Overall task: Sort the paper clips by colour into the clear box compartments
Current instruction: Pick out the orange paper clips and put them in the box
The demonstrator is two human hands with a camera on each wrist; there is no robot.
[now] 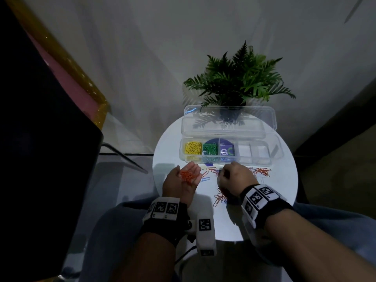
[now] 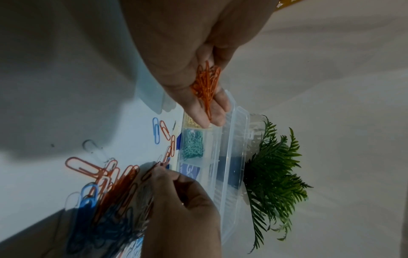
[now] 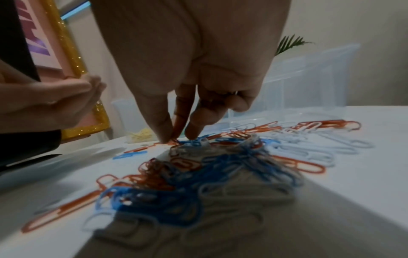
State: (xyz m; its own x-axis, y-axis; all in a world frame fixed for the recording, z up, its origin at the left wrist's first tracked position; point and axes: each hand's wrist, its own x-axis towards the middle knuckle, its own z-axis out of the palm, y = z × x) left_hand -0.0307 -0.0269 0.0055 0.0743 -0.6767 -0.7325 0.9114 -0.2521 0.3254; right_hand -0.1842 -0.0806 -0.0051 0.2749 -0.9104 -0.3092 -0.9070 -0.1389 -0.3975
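Observation:
My left hand (image 1: 177, 186) lies palm up in front of the clear box's left end, its relaxed fingers carrying a small heap of orange paper clips (image 1: 188, 176) (image 2: 206, 83). My right hand (image 1: 234, 176) (image 3: 174, 137) reaches down to the table, thumb and forefinger pinching an orange clip (image 3: 174, 141) at the edge of a mixed pile of orange, blue and white clips (image 3: 198, 174). The clear box (image 1: 254, 162) stands with its lid up. Yellow clips (image 1: 192, 147) fill its leftmost compartment and green clips (image 1: 210, 149) the one beside it. The right-hand compartments (image 1: 244, 150) look empty.
Loose clips spread over the round white table (image 1: 284, 190), both at its right side (image 1: 262, 171) and near my right wrist (image 1: 219, 197). A potted fern (image 1: 238, 82) stands behind the box's raised lid (image 1: 227, 123). A dark chair (image 1: 40, 139) is at the left.

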